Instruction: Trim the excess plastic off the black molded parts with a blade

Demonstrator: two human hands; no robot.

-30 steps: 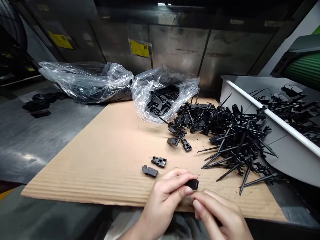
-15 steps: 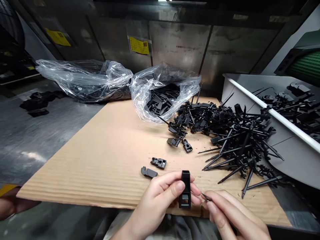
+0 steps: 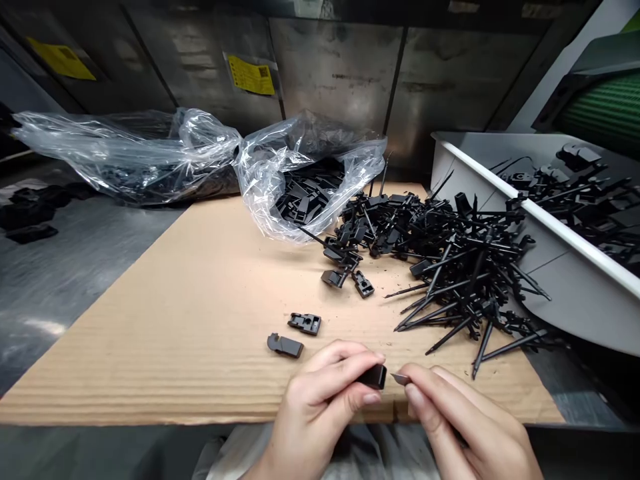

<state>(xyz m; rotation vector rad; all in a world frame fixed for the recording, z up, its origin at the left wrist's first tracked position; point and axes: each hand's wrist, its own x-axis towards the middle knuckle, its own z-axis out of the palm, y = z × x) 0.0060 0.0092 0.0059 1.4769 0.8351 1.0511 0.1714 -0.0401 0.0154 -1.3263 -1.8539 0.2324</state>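
Left hand [image 3: 320, 407] pinching a black plastic clip [image 3: 374, 377] above a cardboard sheet [image 3: 175, 300].
The clip sits firmly between thumb and fingers, near the sheet's front edge; the right hand [image 3: 465, 427] narrowly pinches a small pointed metal tool [image 3: 399, 378] just beside it.

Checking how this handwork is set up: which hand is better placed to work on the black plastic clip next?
Probably the right hand: it pinches a small pointed metal blade, its tip just off the black plastic clip. The left hand is taken up gripping that clip.
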